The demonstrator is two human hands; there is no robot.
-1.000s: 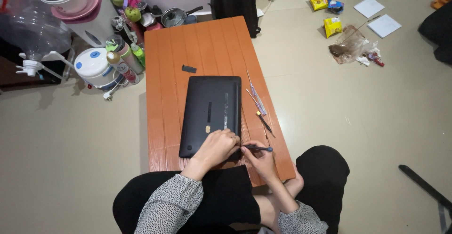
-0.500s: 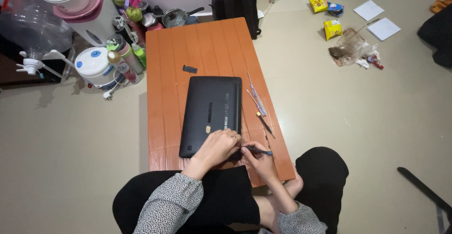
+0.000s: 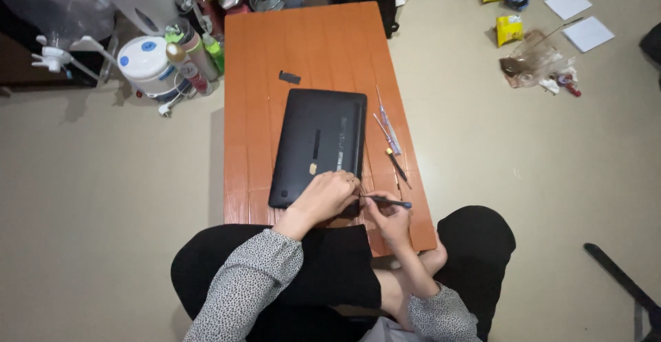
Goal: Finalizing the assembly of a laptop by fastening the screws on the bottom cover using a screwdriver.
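A black laptop [image 3: 318, 142] lies bottom side up on a low orange table [image 3: 310, 46]. My left hand [image 3: 328, 194] rests on its near right corner, fingers curled over the edge. My right hand [image 3: 390, 219] holds a thin dark screwdriver [image 3: 390, 203] with its tip pointing left at that same corner, right beside my left fingers. I sit on the floor with my knees against the table's near edge.
Two slim tools [image 3: 387, 123] and a small screwdriver [image 3: 396, 165] lie right of the laptop. A small black part [image 3: 290, 77] sits beyond it. A water dispenser [image 3: 146, 63], bottles and pots crowd the table's far left. Snack packets [image 3: 509, 29] and papers [image 3: 587, 33] lie on the floor at right.
Both hands stay at the laptop's near right corner; the screwdriver has barely shifted. The view has moved slightly.
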